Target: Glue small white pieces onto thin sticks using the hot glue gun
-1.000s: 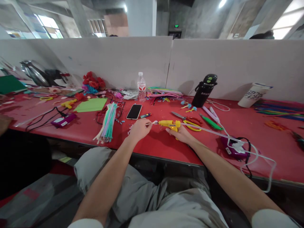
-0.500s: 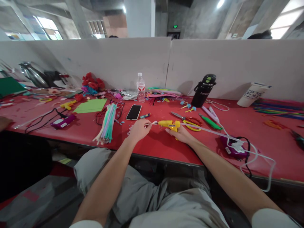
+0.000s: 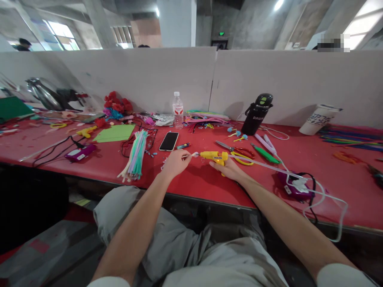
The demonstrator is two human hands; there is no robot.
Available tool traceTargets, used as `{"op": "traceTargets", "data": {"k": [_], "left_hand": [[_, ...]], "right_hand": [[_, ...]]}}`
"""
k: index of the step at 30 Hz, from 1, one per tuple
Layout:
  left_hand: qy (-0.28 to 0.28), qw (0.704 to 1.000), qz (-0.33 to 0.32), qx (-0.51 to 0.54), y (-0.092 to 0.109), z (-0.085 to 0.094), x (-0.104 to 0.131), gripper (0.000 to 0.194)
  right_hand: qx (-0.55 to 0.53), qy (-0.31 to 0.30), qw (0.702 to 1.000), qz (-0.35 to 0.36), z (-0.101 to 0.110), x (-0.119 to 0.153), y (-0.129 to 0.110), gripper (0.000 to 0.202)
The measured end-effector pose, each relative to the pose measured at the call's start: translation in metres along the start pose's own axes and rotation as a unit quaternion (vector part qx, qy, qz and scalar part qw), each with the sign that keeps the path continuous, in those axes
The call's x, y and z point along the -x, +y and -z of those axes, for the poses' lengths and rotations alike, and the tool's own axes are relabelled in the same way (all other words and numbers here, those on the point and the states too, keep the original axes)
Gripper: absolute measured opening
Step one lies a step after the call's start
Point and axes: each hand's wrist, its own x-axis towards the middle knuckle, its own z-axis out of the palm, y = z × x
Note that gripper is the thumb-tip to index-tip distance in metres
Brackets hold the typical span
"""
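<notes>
My right hand (image 3: 228, 167) is wrapped round the handle of a yellow glue gun (image 3: 213, 155), whose nozzle points left. A long translucent glue stick (image 3: 263, 164) runs out of its back to the right. My left hand (image 3: 177, 161) pinches a thin stem that carries a small pale piece (image 3: 194, 154) at its end. That piece is at the nozzle; whether the two touch is too small to tell. Behind my left hand lie a black-screened phone (image 3: 169, 141) and a small cutter (image 3: 183, 146). Scissors (image 3: 230, 148) with red handles lie beyond the gun.
Pastel pipe cleaners (image 3: 136, 155) lie to the left. A water bottle (image 3: 177, 111), a black flask (image 3: 256, 114) and a white cup (image 3: 318, 119) stand along the partition (image 3: 134, 79). A purple box (image 3: 295, 186) with cables sits right, near my forearm.
Both hands, the glue gun and the pale piece hold nearly the same place. At the far left, a person's head now shows above the partition, and the hand at the left edge is gone.
</notes>
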Motion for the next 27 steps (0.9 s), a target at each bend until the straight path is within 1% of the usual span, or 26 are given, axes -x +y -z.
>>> {"op": "traceTargets", "data": {"k": [5,9,13,15,16,18,20,24,27], "left_hand": [[0.012,1.0,-0.002,-0.026,0.002,0.004,0.0,0.022],[0.019,1.0,0.015,-0.011,0.002,0.007,-0.001,0.021],[0.048,0.998,0.033,0.011,0.001,0.019,-0.001,0.019],[0.058,0.997,0.044,0.016,0.001,0.028,-0.002,0.019],[0.066,0.996,0.052,0.016,0.001,0.033,-0.002,0.019],[0.071,0.996,0.056,0.013,0.0,0.041,-0.001,0.02],[0.077,0.996,0.051,0.01,-0.002,0.047,-0.001,0.021],[0.074,0.996,0.042,0.013,-0.006,0.052,0.0,0.023],[0.067,0.997,0.045,0.013,-0.007,0.052,-0.001,0.023]], "right_hand": [[-0.002,0.005,1.0,-0.005,0.002,0.0,0.0,0.035],[-0.003,0.013,1.0,-0.01,0.0,0.0,0.002,0.036],[0.014,0.047,0.999,0.01,0.003,0.001,0.007,0.039],[0.065,0.079,0.995,0.021,0.009,0.003,0.01,0.041],[0.107,0.097,0.989,0.015,0.012,0.003,0.011,0.041],[0.197,0.127,0.972,-0.023,0.021,0.003,0.014,0.043],[0.254,0.139,0.956,-0.052,0.028,0.001,0.018,0.044],[0.279,0.14,0.949,-0.041,0.042,0.002,0.022,0.043],[0.287,0.173,0.939,-0.076,0.051,0.019,0.022,0.05]]}}
